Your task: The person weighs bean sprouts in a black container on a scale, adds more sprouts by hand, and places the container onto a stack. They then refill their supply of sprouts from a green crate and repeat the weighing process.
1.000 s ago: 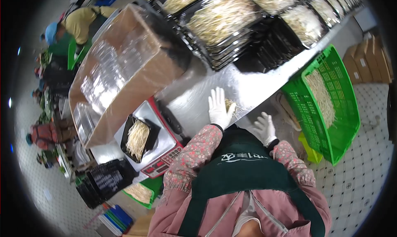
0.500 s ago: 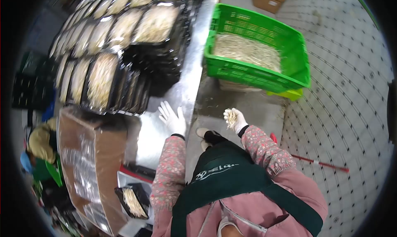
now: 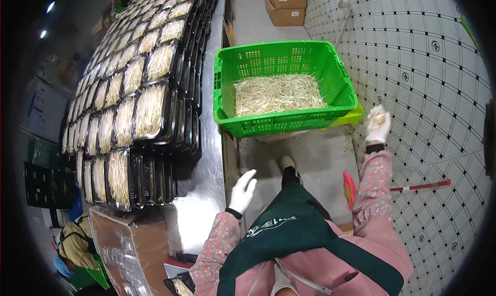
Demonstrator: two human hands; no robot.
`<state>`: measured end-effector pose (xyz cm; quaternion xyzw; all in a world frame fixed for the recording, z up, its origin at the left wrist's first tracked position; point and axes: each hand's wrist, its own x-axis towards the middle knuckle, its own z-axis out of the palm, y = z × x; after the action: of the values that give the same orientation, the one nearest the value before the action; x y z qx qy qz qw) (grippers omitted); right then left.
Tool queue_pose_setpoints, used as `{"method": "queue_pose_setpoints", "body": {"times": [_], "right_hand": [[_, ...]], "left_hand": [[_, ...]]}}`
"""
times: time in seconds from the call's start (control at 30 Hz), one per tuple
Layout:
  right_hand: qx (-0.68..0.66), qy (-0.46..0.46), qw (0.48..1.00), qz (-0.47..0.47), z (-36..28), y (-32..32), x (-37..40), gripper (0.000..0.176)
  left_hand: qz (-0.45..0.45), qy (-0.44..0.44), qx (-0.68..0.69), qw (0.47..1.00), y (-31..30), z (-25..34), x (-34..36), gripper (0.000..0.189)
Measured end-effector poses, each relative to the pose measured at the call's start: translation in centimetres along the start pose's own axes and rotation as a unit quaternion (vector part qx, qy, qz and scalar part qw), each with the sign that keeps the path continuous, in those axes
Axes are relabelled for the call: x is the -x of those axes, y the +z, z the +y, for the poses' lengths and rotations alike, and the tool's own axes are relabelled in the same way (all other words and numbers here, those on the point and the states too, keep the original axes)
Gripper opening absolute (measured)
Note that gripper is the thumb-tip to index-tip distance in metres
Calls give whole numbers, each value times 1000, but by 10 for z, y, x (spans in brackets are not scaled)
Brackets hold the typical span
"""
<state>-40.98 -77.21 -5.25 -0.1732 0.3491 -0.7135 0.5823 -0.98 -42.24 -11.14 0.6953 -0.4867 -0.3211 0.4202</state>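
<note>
My left hand (image 3: 242,193), in a white glove, is held beside the metal table's edge with its fingers stretched out and nothing in it. Over on the right, my white-gloved right hand (image 3: 380,131) is closed around a small bunch of pale bean sprouts (image 3: 377,119); it is slightly blurred. Between and beyond my hands stands a green plastic crate (image 3: 289,121). A bed of loose bean sprouts (image 3: 279,94) covers its bottom. Neither hand touches the crate.
Stacked black trays of sprouts (image 3: 124,120) fill the metal table (image 3: 204,179) on the left. A cardboard box (image 3: 139,244) holding clear plastic is nearer. A person (image 3: 77,241) is at lower left. Brown cartons (image 3: 287,6) stand behind; a tiled wall (image 3: 413,115) lies right.
My right hand has swung right and farther out with the bean sprouts. My left hand has shifted right, off the table. The view has turned, so the crate appears lower and farther left.
</note>
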Motion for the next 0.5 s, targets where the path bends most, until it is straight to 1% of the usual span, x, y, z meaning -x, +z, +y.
{"method": "queue_pose_setpoints", "body": {"times": [0.03, 0.07, 0.13, 0.17, 0.2, 0.27, 0.3, 0.33, 0.37, 0.4, 0.43, 0.47, 0.5], "right_hand": [[35, -47, 998, 26, -18, 49, -14, 43], [43, -96, 994, -7, -29, 90, -32, 42], [50, -198, 976, -74, -34, 173, -68, 40], [61, -268, 957, -90, -29, 217, -80, 39], [72, -335, 934, -105, -17, 256, -96, 38], [125, -449, 876, -125, 24, 306, -158, 36], [228, -545, 795, -136, 54, 319, -213, 34], [322, -628, 692, -150, 90, 322, -260, 33], [428, -549, 673, -250, 130, 317, -280, 37], [521, -457, 634, -343, 168, 312, -293, 42], [655, -400, 575, -283, 197, 303, -286, 48], [773, -332, 494, -217, 216, 292, -273, 54], [723, -343, 535, -270, 225, 284, -274, 59]], "left_hand": [[31, -11, 20, 999, -11, 11, -11, 35], [63, -26, 41, 997, -20, 24, -22, 34], [119, -27, 63, 990, -31, 39, -49, 32], [153, -35, 86, 984, -33, 47, -64, 31], [169, -26, 59, 984, -36, 53, -81, 31], [211, -43, 60, 975, -30, 67, -116, 31], [231, -50, 64, 970, -23, 69, -134, 31], [238, -61, 62, 967, -18, 76, -151, 32], [236, -71, 52, 968, -13, 79, -167, 33], [230, -79, 43, 969, -10, 81, -184, 34], [216, -73, 9, 974, -9, 87, -201, 37], [199, -83, 3, 977, -8, 82, -215, 45], [188, -97, 3, 977, -6, 84, -229, 49]]}}
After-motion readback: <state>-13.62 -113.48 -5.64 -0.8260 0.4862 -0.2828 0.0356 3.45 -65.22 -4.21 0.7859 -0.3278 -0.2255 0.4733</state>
